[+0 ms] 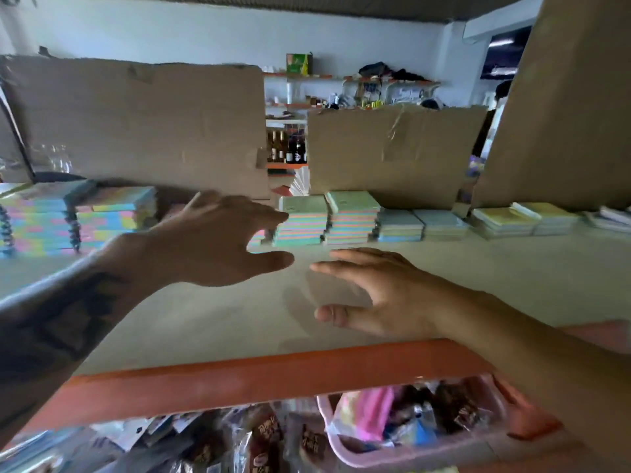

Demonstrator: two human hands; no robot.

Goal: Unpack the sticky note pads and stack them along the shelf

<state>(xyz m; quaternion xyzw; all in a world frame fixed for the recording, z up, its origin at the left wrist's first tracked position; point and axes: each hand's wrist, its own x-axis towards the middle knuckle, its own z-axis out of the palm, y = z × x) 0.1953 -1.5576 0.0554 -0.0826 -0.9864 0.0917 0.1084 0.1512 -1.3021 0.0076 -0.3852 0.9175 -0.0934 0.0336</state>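
On shelf (239,322), striped sticky note pads (300,220), labels unreadable, empty hands spread

Both hands empty over shelf (478,285): left hand (218,247) ahead-left of right hand (382,295). Pad stacks (327,218) in a row just beyond left hand's fingertips, cardboard sheets (392,151) behind them. Basket (392,452) below right wrist, under shelf.

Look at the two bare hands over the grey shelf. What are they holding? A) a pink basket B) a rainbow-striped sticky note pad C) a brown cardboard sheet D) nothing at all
D: the left hand and the right hand both have spread, relaxed fingers above the bare grey shelf, with no pad in either.
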